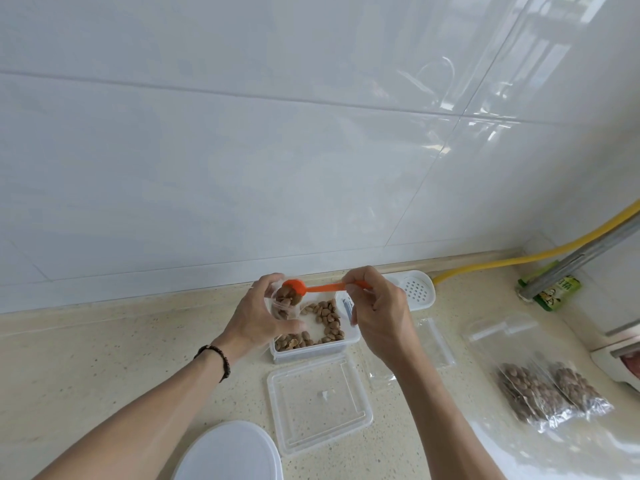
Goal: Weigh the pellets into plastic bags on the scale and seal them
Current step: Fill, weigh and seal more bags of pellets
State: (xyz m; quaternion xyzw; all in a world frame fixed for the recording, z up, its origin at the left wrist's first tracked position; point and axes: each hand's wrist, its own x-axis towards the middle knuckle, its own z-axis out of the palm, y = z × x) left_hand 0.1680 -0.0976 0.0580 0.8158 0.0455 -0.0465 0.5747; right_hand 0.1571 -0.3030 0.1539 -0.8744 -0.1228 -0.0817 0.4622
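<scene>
Your left hand (258, 315) is gripping the open plastic bag (281, 308), your right hand (375, 308) is pinching the orange scoop (313, 288), tipping pellets (287, 296) in, over the container (311, 346).

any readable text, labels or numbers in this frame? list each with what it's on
None can be read.
Green packet at the back right: light printing on it, too blurred to read.
Clear pellet container: a dark blue mark at its right wall, too small to tell whether it is text.
Filled bags of pellets, clear lid, orange scoop: no print visible.
</scene>
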